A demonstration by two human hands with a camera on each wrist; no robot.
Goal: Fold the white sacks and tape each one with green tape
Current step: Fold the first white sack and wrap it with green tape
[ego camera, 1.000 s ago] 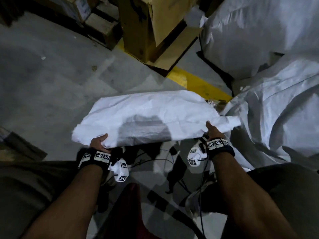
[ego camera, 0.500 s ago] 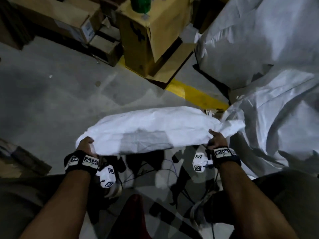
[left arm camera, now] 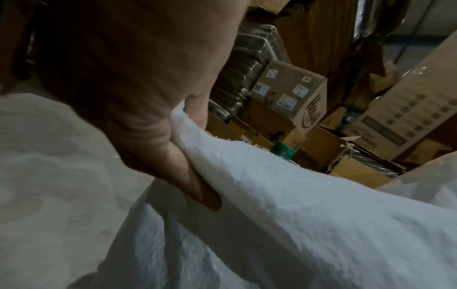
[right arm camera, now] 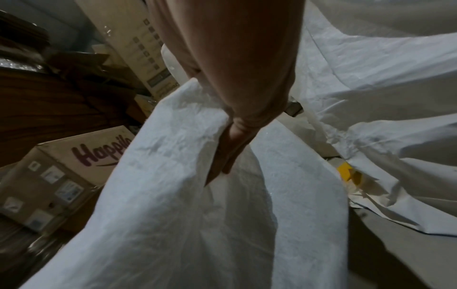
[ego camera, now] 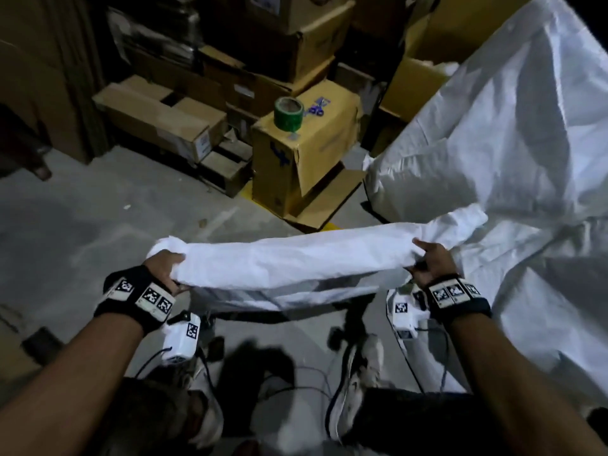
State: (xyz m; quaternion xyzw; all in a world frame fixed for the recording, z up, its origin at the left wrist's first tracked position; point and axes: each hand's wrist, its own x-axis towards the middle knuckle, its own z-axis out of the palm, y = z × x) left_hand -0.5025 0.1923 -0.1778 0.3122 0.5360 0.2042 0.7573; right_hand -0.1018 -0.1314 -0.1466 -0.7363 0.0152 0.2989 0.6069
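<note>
Lifted higher than a second ago, the folded white sack (ego camera: pixel 296 261) spans mid-frame, left hand (ego camera: pixel 164 268) and right hand (ego camera: pixel 431 261) gripping its ends; seemingly light, limp, best held there.

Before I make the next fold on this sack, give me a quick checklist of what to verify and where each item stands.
1. Left hand grips one end of the white sack: ok.
2. Right hand grips the other end: ok.
3. Sack held off the floor, stretched between the hands: ok.
4. Edges aligned: cannot tell, the underside is hidden.
5. Green tape standing on the cardboard box ahead: ok.
6. Tape on this sack: not ok, none visible.
</note>
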